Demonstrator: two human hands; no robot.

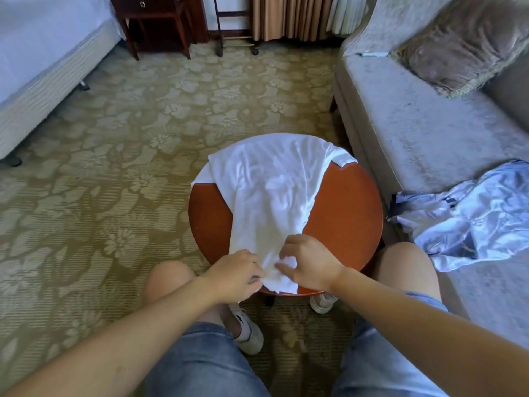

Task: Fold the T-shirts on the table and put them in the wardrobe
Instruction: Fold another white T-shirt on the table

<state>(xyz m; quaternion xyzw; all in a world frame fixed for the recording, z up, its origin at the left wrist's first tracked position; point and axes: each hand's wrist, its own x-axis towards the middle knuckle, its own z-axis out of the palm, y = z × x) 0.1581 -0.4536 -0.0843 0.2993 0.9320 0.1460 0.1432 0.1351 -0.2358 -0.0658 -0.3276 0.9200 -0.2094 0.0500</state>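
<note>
We are sitting with our knees on either side of a small round wooden table (343,213), and we are looking down at a white T-shirt (269,190) that is lying on it. The shirt is stretching lengthwise from the far rim to the near rim. Its wide far end is draping over the far edge, a sleeve is poking out at the far right, and its narrow near end is hanging slightly over the near edge.

We are holding that near end with both hands. Our left hand (234,275) is curling its fingers and pinching the cloth at the shirt's near left edge. Our right hand (309,265) is arching over the near right part, with thumb and fingertips closing on a small bunch of fabric. The two hands are working just beside each other, with gathered cloth between them.

To the right, a pale sofa (415,133) is standing near the table, and it is carrying a fringed cushion (463,41) at its far end. A crumpled light blue garment (472,213) is lying on its near seat. A bed (34,67) is filling the far left, and a dark wooden nightstand (148,18) is standing beside it. A flowered carpet (114,138) is covering the floor, where we are resting our white sneakers (249,330) under and beside the table.
</note>
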